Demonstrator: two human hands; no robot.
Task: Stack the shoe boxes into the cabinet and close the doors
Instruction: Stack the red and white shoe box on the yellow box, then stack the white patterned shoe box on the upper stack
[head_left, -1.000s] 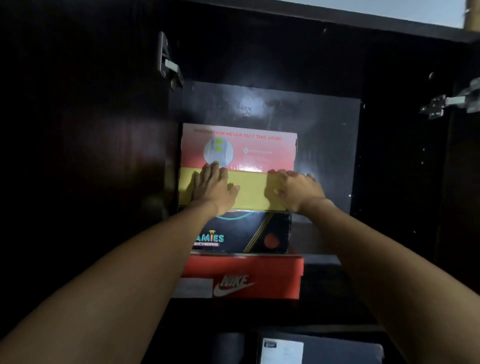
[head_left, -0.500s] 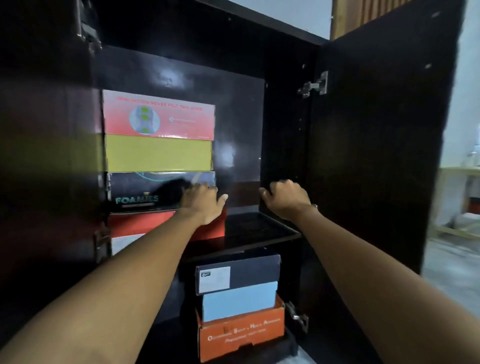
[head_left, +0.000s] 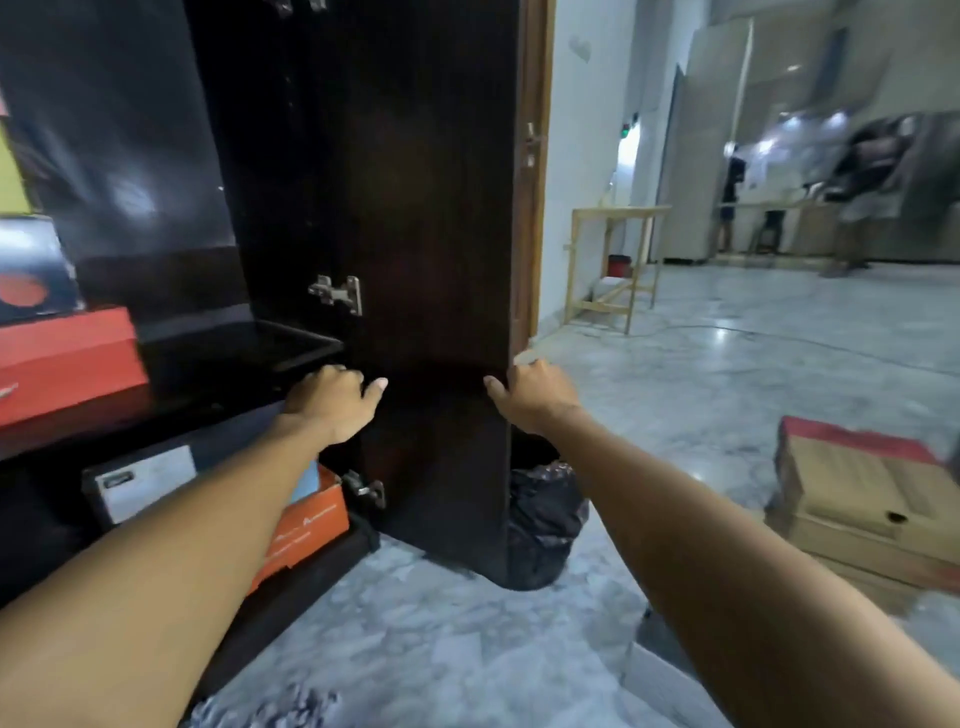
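Observation:
The dark cabinet's right door (head_left: 426, 234) stands open, edge toward me. My right hand (head_left: 530, 397) grips its outer edge at mid height, fingers curled round it. My left hand (head_left: 332, 400) hovers by the shelf's (head_left: 291, 343) front corner near the hinge side, fingers loosely curled and holding nothing. On the upper shelf at the left, a red box (head_left: 67, 364) lies under a black box (head_left: 31, 275) and a yellow box (head_left: 10, 182). Below the shelf sit a black box with a white label (head_left: 140, 483), a light blue box (head_left: 310, 480) and an orange box (head_left: 306, 525).
A black plastic bag (head_left: 545, 525) lies on the floor behind the open door. Brown cardboard boxes (head_left: 862, 509) are stacked on the marble floor at the right. A wooden table frame (head_left: 613, 260) stands by the far wall, with people beyond it.
Both hands left the yellow box and dropped to shelf height. The view swung right, and my right hand reached out and took hold of the right door's edge.

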